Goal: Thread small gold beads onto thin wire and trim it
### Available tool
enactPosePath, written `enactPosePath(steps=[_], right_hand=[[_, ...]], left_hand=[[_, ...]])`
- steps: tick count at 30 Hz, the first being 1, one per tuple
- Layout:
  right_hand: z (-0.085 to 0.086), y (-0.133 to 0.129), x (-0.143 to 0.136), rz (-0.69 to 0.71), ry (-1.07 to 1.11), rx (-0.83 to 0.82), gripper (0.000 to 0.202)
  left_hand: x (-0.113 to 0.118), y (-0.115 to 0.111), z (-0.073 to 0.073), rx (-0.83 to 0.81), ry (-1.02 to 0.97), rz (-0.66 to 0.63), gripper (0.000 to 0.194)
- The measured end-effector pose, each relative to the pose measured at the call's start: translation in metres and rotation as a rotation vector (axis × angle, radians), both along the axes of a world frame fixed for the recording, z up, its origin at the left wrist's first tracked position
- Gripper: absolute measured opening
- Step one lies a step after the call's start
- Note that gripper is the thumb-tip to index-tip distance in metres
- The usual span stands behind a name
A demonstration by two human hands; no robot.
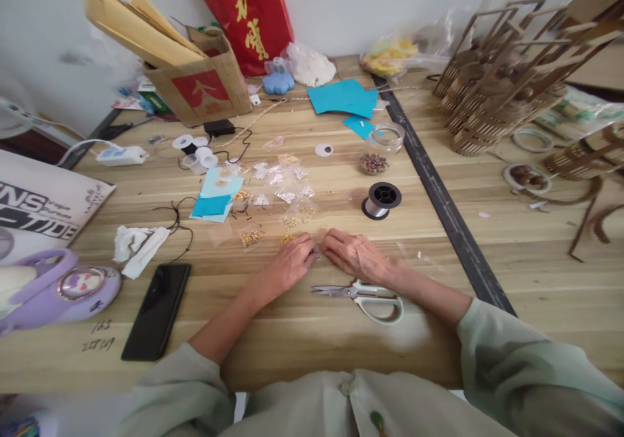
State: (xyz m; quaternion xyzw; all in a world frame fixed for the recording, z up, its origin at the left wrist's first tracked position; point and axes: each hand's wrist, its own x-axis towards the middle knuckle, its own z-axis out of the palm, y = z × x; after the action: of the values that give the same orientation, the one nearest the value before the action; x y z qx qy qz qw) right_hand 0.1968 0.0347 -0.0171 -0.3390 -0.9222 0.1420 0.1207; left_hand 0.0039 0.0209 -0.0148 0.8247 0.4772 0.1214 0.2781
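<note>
On the wooden table, my left hand (292,263) rests with its fingers closed together, close to small bags of gold beads (251,237). Facing it, my right hand (353,253) is also closed, its fingertips a short gap from the left ones. A tiny gold-coloured piece (318,257) shows between the fingertips; whether either hand grips it is too small to tell. Just below my right hand lie scissors (358,292) with pale green handles. A spool of thin wire (381,201) stands beyond my right hand.
Several small bags of silver pieces (286,194) lie mid-table, beside blue cards (214,204). A glass jar of mixed beads (374,162) stands farther back. At left are a black phone (156,312) and a purple bottle (73,291). Bamboo lantern frames (487,99) crowd the right.
</note>
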Motion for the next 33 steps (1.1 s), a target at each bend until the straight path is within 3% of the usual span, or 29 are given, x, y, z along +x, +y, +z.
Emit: enactPosePath(steps=[6, 11, 17, 24, 33], right_hand=[[-0.0053, 0.0041, 0.0022, -0.014, 0.342, -0.262, 0.008], [-0.0043, 0.0032, 0.001, -0.083, 0.412, -0.405, 0.008], [-0.0061, 0.0033, 0.0015, -0.116, 0.382, -0.452, 0.009], [-0.0095, 0.0023, 0.0008, -0.088, 0.398, -0.478, 0.01], [-0.0029, 0.0032, -0.0016, -0.139, 0.479, -0.578, 0.012]], left_hand=[[-0.0018, -0.0014, -0.0013, -0.008, -0.038, 0.017, 0.013], [-0.0023, -0.0018, 0.0039, -0.038, -0.036, 0.027, 0.02], [-0.0041, -0.0029, 0.0002, -0.051, -0.051, 0.007, 0.01], [-0.0007, -0.0046, -0.0027, -0.007, -0.034, 0.003, 0.016], [0.0002, 0.0009, -0.0025, -0.111, -0.244, 0.139, 0.007]])
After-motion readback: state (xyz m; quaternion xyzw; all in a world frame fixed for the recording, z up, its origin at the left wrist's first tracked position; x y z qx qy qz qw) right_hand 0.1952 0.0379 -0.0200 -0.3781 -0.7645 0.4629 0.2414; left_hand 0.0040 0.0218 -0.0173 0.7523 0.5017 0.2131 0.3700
